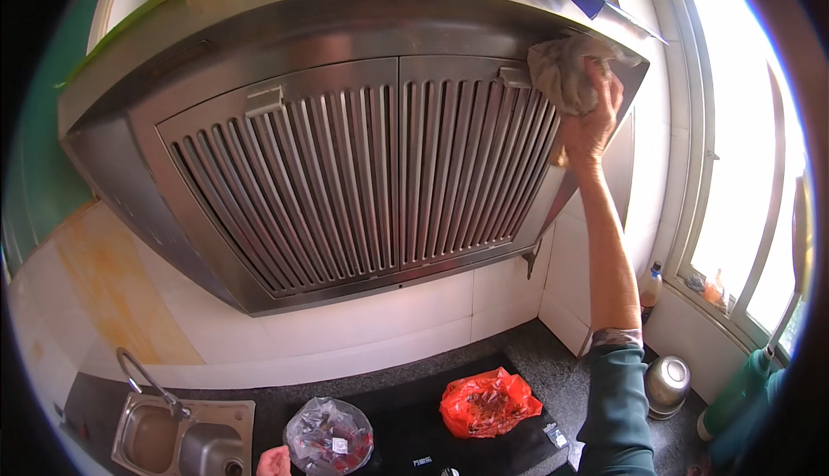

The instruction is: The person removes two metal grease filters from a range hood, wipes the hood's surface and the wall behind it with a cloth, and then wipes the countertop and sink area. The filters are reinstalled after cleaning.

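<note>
Raised to the far right underside of a stainless-steel range hood [363, 29], my right hand [592, 126] presses a crumpled greyish cloth [563, 74] against the metal. The cloth lies beside the small handle [515, 77] of the right slatted grease filter [476, 165]. A matching left filter [291, 197] has its own handle [264, 100]. Only part of my left hand [273, 461] shows at the bottom edge, close to a clear plastic bag [329, 434]; whether it holds anything is hidden.
Below the hood is a black glass hob [405, 411] bearing the clear bag and a red plastic bag [490, 405]. A double sink [184, 434] with a curved tap [146, 379] is at left. Metal bowls [667, 385], a bottle [650, 291] and a window [732, 133] are at right.
</note>
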Available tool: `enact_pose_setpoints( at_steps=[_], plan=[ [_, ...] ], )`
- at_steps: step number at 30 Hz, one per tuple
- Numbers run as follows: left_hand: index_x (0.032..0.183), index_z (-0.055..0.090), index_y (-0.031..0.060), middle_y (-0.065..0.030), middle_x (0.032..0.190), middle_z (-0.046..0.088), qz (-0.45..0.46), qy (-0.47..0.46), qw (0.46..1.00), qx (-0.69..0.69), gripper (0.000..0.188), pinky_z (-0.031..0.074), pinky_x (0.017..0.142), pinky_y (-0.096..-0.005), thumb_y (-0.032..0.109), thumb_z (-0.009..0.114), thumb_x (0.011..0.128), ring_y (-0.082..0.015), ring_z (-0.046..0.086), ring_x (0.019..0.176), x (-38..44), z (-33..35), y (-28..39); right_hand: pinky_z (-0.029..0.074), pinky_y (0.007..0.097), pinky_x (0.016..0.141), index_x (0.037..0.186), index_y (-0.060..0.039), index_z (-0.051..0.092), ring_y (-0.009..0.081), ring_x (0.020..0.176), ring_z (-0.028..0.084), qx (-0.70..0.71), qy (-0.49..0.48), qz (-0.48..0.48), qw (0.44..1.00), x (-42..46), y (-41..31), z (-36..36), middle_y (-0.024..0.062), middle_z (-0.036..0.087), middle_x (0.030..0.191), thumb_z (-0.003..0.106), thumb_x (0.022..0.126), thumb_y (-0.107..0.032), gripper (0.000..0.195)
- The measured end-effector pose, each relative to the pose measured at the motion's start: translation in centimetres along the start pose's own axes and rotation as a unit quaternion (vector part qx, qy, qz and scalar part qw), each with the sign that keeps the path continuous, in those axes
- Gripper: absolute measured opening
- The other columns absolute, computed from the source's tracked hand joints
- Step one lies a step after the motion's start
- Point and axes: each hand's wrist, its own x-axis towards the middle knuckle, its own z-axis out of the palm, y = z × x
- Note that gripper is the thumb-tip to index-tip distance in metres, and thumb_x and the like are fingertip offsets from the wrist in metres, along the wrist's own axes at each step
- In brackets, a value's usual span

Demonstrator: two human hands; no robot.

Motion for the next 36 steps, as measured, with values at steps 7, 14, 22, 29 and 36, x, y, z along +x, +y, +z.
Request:
enact_pose_setpoints(
  at_steps=[7,14,22,29,36],
  plan=[
    [0.089,0.06,0.0012,-0.0047,0.085,0.061,0.016,-0.007,0.999,-0.038,0.022,0.046,0.069,-0.026,0.022,0.062,0.083,-0.0119,0.057,0.078,0.3,0.3,-2.5,0.038,0.0357,0.094,0.107,-0.0049,0.058,0.0254,0.107,0.046,0.055,-0.123,0.088,0.987,-13.4,3.6,-1.3,0.0097,0.053,0.11,0.061,0.075,-0.005,0.032],
    [0.09,0.06,0.0004,-0.005,0.086,0.061,-0.006,-0.008,0.999,-0.041,0.02,0.046,0.071,-0.0259,0.019,0.061,0.084,-0.0122,0.057,0.079,0.8,-0.7,-2.8,0.05,0.032,0.083,0.114,-0.0055,0.049,0.018,0.099,0.055,0.455,-0.01,0.345,0.821,-4.9,-1.0,-2.6,0.0068,0.055,0.104,0.057,0.084,-0.012,0.032],
    [0.092,0.06,0.0019,-0.0052,0.088,0.061,-0.007,-0.029,0.997,-0.069,0.019,0.046,0.071,-0.0254,0.018,0.062,0.083,-0.0131,0.057,0.081,2.8,-3.1,-4.5,0.046,0.0363,0.082,0.117,-0.0065,0.043,0.0222,0.098,0.052,0.279,0.079,0.397,0.871,1.4,-10.2,6.2,0.0103,0.052,0.109,0.071,0.068,-0.004,0.056],
    [0.101,0.059,0.0037,-0.0062,0.096,0.062,-0.026,-0.041,0.997,-0.055,0.024,0.046,0.079,-0.0276,0.02,0.062,0.084,-0.0156,0.058,0.088,4.8,-8.9,-6.7,0.034,0.0301,0.097,0.131,0.0029,0.026,0.0202,0.115,0.04,0.364,0.13,0.394,0.834,-0.3,-14.1,11.3,0.0132,0.039,0.127,0.061,0.079,-0.008,0.064],
    [0.104,0.058,0.0044,-0.0079,0.101,0.062,-0.048,-0.003,0.998,-0.027,0.026,0.047,0.082,-0.0292,0.02,0.063,0.084,-0.0179,0.058,0.093,4.9,-14.3,-7.6,0.039,0.0318,0.09,0.119,-0.003,0.034,0.0207,0.103,0.046,0.433,0.136,0.47,0.757,0.4,-25.4,12.6,0.0098,0.044,0.117,0.058,0.078,0.001,0.048]
  ],
)
